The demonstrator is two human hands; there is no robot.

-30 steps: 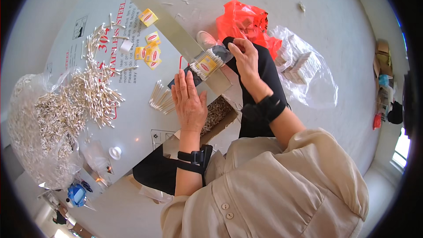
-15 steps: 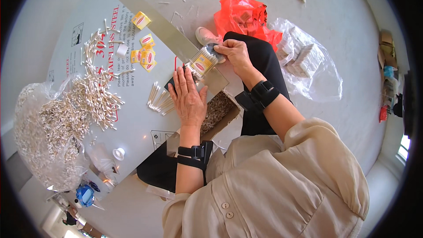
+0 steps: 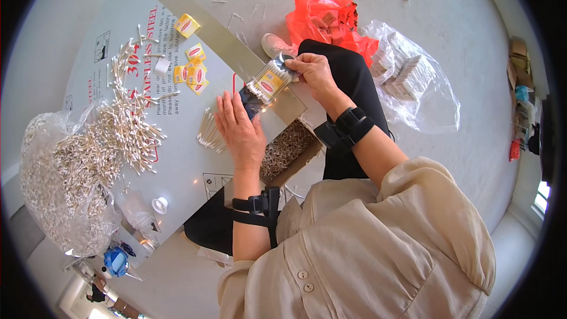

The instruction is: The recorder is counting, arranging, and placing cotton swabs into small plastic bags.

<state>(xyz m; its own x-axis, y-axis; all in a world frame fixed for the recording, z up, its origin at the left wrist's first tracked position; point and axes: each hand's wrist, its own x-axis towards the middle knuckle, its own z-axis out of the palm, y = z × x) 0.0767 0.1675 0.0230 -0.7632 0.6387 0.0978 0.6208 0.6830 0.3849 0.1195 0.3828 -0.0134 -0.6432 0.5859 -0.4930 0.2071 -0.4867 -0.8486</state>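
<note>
Right hand (image 3: 316, 74) pinching dark end of yellow-labelled cotton-swab bundle (image 3: 269, 84); left hand (image 3: 240, 134) palm-down near opposite end. Loose swabs (image 3: 121, 133) heaped leftward. Open swab-filled cardboard carton (image 3: 302, 165) nearer body.

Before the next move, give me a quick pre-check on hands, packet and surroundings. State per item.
1. Right hand grips the swab packet: ok, thumb and fingers pinch its far end.
2. Yellow card faces up in the packet: ok.
3. Packet sealed at both ends: cannot tell, the ends are partly covered and too small to read.
4. Left hand clear of the small swab fan: cannot tell, they meet in this view.
5. Loose yellow cards clear of both hands: ok.
6. Swab box covered: not ok, its top is open and the swabs are exposed.
</note>
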